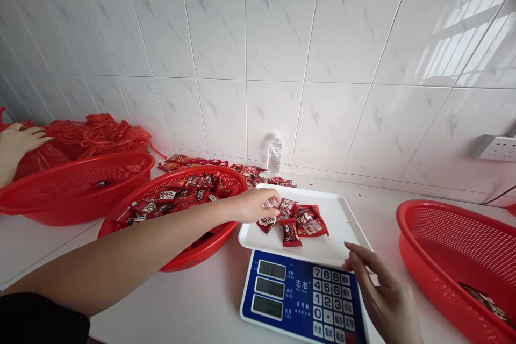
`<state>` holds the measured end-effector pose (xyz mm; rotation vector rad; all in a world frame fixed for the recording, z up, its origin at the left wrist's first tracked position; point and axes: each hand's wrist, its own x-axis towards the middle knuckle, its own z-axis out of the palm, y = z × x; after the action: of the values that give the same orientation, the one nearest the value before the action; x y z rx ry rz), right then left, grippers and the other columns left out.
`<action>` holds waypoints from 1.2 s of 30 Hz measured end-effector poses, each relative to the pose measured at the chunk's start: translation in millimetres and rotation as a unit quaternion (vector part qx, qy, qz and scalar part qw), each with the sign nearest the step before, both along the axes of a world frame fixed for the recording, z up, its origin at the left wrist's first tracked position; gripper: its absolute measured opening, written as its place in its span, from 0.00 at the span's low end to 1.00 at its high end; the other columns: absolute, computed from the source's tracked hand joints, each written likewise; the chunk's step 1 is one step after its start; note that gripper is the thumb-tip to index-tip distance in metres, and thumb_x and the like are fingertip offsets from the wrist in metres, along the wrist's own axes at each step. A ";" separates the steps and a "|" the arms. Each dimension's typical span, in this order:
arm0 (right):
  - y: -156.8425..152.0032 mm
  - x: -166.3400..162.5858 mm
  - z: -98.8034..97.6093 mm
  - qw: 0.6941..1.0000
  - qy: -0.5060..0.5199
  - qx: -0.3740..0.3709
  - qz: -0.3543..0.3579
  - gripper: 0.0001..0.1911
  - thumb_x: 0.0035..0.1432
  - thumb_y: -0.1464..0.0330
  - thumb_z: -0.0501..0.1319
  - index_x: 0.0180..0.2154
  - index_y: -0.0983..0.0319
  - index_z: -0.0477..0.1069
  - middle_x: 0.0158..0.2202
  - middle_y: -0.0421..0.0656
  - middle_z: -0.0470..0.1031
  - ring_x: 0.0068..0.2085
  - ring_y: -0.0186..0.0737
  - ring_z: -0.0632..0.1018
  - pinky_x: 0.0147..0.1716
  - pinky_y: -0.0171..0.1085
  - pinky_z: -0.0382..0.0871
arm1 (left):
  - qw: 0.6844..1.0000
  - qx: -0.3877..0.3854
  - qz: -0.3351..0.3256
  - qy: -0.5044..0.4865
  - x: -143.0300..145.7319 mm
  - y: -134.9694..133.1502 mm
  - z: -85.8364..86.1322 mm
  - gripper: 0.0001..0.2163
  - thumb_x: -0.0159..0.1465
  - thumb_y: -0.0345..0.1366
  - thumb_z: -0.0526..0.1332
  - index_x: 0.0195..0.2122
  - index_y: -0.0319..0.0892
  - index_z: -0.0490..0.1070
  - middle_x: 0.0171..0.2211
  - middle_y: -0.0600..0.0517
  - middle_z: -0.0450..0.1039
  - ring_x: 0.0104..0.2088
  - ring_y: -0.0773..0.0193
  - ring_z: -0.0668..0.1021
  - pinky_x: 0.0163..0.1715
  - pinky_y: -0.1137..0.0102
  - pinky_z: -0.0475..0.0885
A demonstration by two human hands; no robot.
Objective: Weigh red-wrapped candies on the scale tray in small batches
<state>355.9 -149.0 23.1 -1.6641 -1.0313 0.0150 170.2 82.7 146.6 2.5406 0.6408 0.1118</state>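
Note:
My left hand [255, 205] reaches over the left rim of the white scale tray [330, 244]. Its fingers are curved and apart, with nothing held between them, just beside the small red snack packets [291, 232]. Several of these packets lie in a loose pile on the tray. By the tray's front right corner is my right hand [381, 290], empty, its fingers bent and slightly apart. Below the tray, the blue panel of the digital scale [300, 298] shows number keys and three displays. A red basket [205, 250] full of similar packets stands under my left forearm.
At the far left, another person's hand [22, 142] rests on red plastic bags [92, 131] behind a second red basket [88, 204]. Another red basket [423, 247] stands right. A clear bottle [274, 156] and strips of red packets [185, 161] are by the tiled wall.

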 end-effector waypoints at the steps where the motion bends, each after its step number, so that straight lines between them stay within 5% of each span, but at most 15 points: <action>1: 0.1 2.2 -1.5 1.000 -0.007 0.002 0.004 0.17 0.58 0.54 0.60 0.40 0.58 0.78 0.27 0.40 0.79 0.27 0.35 0.80 0.23 0.26 0.74 | 1.000 -0.011 -0.012 0.025 -3.1 -4.1 0.7 0.15 0.63 0.41 0.60 0.49 0.43 0.70 0.46 0.47 0.74 0.46 0.55 0.76 0.44 0.64 0.70; 6: -0.6 -0.2 -0.7 1.000 -0.024 0.014 0.012 0.15 0.60 0.56 0.59 0.41 0.58 0.78 0.28 0.40 0.79 0.27 0.36 0.80 0.22 0.27 0.74 | 0.998 -0.032 -0.036 -0.027 -27.5 -41.8 2.9 0.18 0.65 0.39 0.60 0.56 0.46 0.67 0.56 0.47 0.71 0.54 0.55 0.73 0.52 0.62 0.67; 12: -3.2 -6.3 1.8 0.998 -0.045 0.028 0.014 0.14 0.60 0.57 0.58 0.42 0.57 0.77 0.28 0.39 0.78 0.28 0.35 0.80 0.18 0.25 0.72 | 0.969 -0.056 -0.052 -0.234 -54.5 -90.5 -18.1 0.07 0.67 0.36 0.58 0.43 0.44 0.73 0.39 0.51 0.77 0.38 0.65 0.77 0.40 0.71 0.72; 19: -2.8 -11.5 -1.4 0.999 -0.037 0.010 -0.033 0.16 0.58 0.54 0.59 0.40 0.56 0.76 0.27 0.38 0.78 0.24 0.34 0.79 0.18 0.26 0.72 | 0.915 -0.017 0.020 -0.402 -49.9 -77.2 -65.5 0.09 0.68 0.34 0.55 0.31 0.40 0.68 0.25 0.53 0.69 0.27 0.69 0.72 0.27 0.76 0.67; 23: -0.6 -23.4 -2.2 0.998 0.017 0.011 -0.064 0.17 0.58 0.52 0.58 0.41 0.55 0.75 0.29 0.39 0.77 0.29 0.36 0.80 0.18 0.27 0.70 | 0.907 0.054 -0.012 -0.417 -54.0 -69.9 -86.8 0.08 0.67 0.31 0.55 0.30 0.40 0.67 0.24 0.54 0.67 0.26 0.69 0.70 0.27 0.75 0.65; 30: 22.6 -11.2 10.2 0.991 -0.099 -0.078 0.048 0.14 0.63 0.57 0.57 0.45 0.53 0.74 0.37 0.41 0.79 0.30 0.36 0.79 0.18 0.29 0.70 | 0.884 0.092 -0.069 -0.453 -60.9 -69.6 -92.0 0.06 0.66 0.26 0.54 0.33 0.42 0.65 0.24 0.54 0.67 0.27 0.68 0.70 0.28 0.75 0.66; 36: 59.7 -28.3 44.0 0.948 -0.250 -0.139 0.138 0.13 0.67 0.65 0.53 0.50 0.54 0.70 0.48 0.43 0.76 0.49 0.42 0.76 0.47 0.42 0.72 | 0.873 0.114 -0.107 -0.462 -64.2 -69.3 -87.5 0.05 0.66 0.26 0.54 0.37 0.42 0.66 0.25 0.53 0.69 0.27 0.67 0.71 0.30 0.73 0.67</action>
<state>327.6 -89.3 67.1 -1.8057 -1.7089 -0.0859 106.0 13.4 59.1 2.3466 -0.0466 1.2867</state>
